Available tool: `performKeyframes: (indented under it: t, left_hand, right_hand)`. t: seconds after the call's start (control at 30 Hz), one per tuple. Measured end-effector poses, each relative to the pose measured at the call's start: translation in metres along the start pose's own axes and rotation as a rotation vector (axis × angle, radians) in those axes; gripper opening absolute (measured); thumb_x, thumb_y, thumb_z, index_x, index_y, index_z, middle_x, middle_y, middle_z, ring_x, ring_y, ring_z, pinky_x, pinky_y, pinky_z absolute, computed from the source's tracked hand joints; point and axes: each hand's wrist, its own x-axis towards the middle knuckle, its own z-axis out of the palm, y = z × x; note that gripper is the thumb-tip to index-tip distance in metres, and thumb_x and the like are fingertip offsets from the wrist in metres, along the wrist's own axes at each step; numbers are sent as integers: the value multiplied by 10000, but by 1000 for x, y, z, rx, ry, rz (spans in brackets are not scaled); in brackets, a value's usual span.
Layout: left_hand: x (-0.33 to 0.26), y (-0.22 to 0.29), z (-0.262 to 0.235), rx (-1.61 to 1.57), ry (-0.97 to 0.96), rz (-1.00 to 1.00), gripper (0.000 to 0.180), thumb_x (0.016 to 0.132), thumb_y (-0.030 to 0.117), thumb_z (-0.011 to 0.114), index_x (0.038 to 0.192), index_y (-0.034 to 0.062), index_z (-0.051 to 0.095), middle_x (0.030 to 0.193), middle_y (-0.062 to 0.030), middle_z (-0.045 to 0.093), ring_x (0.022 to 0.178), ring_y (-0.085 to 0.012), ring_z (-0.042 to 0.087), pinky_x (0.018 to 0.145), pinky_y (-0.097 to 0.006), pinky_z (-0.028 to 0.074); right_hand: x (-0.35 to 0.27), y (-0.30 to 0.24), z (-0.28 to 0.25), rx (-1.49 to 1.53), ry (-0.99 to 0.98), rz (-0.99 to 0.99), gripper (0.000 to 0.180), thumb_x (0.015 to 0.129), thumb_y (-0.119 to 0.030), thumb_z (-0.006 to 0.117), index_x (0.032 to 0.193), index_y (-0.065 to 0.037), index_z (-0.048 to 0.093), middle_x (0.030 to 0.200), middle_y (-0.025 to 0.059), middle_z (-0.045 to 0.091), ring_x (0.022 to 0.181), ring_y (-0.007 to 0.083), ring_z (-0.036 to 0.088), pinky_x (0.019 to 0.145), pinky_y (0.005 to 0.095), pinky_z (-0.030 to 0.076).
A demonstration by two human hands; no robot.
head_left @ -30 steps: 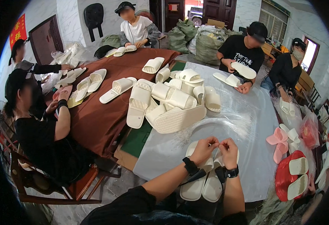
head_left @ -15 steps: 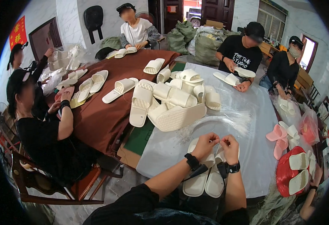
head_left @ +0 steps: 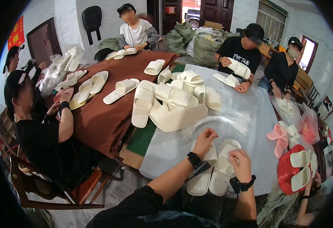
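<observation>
A pair of cream slippers lies side by side at the table's near edge, the left slipper [head_left: 197,185] partly covered by my left arm, the right slipper [head_left: 223,169] mostly visible. My left hand [head_left: 206,140] hovers over the toe end of the left one, fingers pinched together. Beside the right one's strap, my right hand [head_left: 241,164] is also closed in a pinch. Whatever either pinch holds is too small to make out. Just beyond my hands lies a curved bundle of clear thin strands [head_left: 233,123] on the grey tabletop.
Cream slippers [head_left: 176,95] are heaped beyond my left hand. A brown cloth-covered table [head_left: 109,133] adjoins on the left. Pink slippers [head_left: 279,136] and a red bag [head_left: 285,171] with slippers are on the right. Several co-workers sit around, one holding a slipper [head_left: 238,69].
My hands, which met above the slippers, have moved apart; the right went right and down, uncovering the right slipper. Across the table, a co-worker has raised and turned a slipper.
</observation>
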Motion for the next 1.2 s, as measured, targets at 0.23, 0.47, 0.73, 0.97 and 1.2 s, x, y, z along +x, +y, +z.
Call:
performKeyframes:
  t: [0.23, 0.47, 0.73, 0.97, 1.2]
  left_hand:
    - [2, 15, -2, -110, 78, -9, 53, 892, 99, 601, 922, 62, 578, 846, -11, 639, 818, -100, 590, 710, -242, 429]
    - [-18, 44, -1, 319, 28, 235, 93, 870, 91, 633, 907, 7, 615, 838, -27, 643, 773, -110, 569, 701, -264, 468]
    - [-44, 62, -29, 393, 9, 254, 119, 859, 109, 644, 918, 7, 628, 810, -31, 637, 751, -114, 579, 664, -263, 478]
    - [-60, 65, -34, 324, -80, 151, 116, 866, 116, 653, 916, 14, 631, 811, -21, 642, 738, -96, 579, 672, -253, 473]
    - [-72, 73, -46, 457, -26, 256, 78, 870, 77, 640, 910, 10, 634, 814, -24, 642, 746, -86, 573, 681, -240, 465]
  right_hand:
    - [-34, -11, 26, -318, -239, -179, 420, 776, -176, 708, 1184, -146, 609, 1145, 216, 529, 1068, 411, 484, 922, 479, 420]
    - [-20, 15, 64, -401, -276, -59, 394, 801, -300, 685, 1113, -66, 629, 1041, 231, 503, 1063, 417, 487, 859, 473, 439]
    - [-18, 9, 69, -468, -260, -103, 396, 790, -290, 695, 942, 65, 612, 1005, 250, 528, 1035, 430, 494, 849, 485, 437]
    - [-26, 11, 56, -371, -20, -24, 273, 780, -169, 692, 933, 36, 599, 958, 245, 501, 974, 433, 466, 819, 501, 398]
    - [-22, 16, 16, -269, 365, 54, 257, 823, -153, 656, 992, 19, 568, 924, 217, 504, 908, 388, 481, 783, 441, 399]
